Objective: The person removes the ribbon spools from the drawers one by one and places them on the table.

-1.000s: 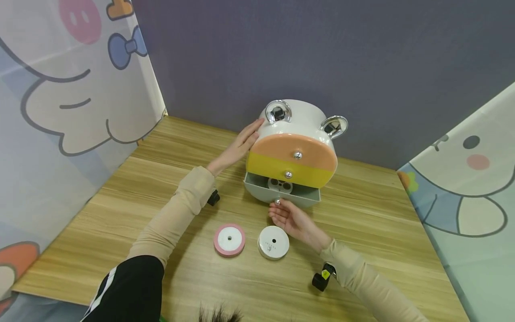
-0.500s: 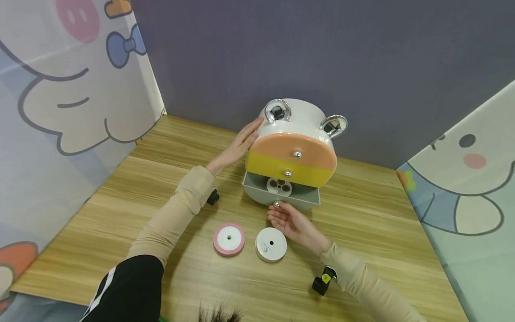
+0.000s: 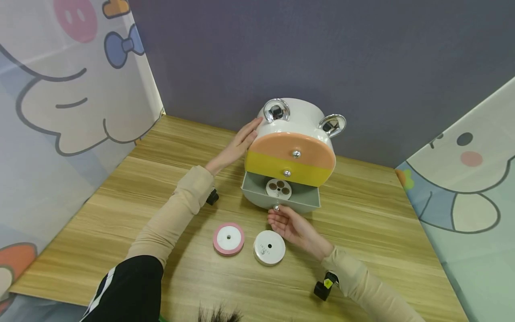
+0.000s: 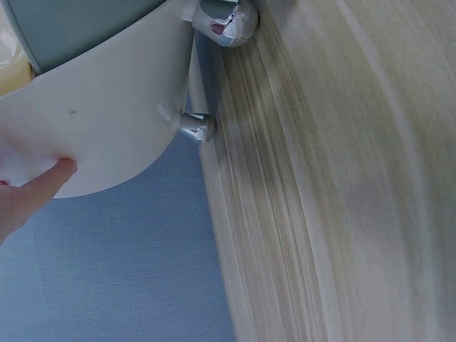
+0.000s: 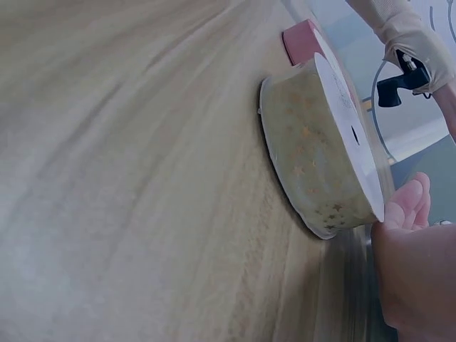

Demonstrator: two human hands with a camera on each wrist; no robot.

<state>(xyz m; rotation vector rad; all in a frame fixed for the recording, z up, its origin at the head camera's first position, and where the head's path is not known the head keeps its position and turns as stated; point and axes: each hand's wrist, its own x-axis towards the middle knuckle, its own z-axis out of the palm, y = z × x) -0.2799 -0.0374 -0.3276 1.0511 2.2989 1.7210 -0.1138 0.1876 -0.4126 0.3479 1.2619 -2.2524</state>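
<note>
A small animal-shaped chest (image 3: 295, 120) with silver ears stands at the back, its orange and yellow drawers closed. Its bottom grey drawer (image 3: 255, 198) is pulled partway out, and a white spool with round holes (image 3: 273, 192) lies inside. My right hand (image 3: 297, 229) pinches that drawer's silver knob (image 3: 276, 208). My left hand (image 3: 237, 145) rests with extended fingers against the chest's white side, fingertip touching it in the left wrist view (image 4: 43, 191). Just below my right hand, a spool of cream ribbon with gold stars (image 5: 313, 149) lies flat; beside it is a pink ribbon spool (image 3: 228, 237).
The wooden table (image 3: 120, 192) meets a dark grey panel (image 3: 225, 58) right behind the chest. Cartoon-printed sheets (image 3: 60, 125) hang at both sides. A black wrist camera (image 3: 322, 290) sits under my right sleeve.
The bottom drawer has slid farther out toward me with my right hand on its knob, showing more of the spool inside. The cream ribbon spool has shifted slightly nearer and left. My left hand stays put.
</note>
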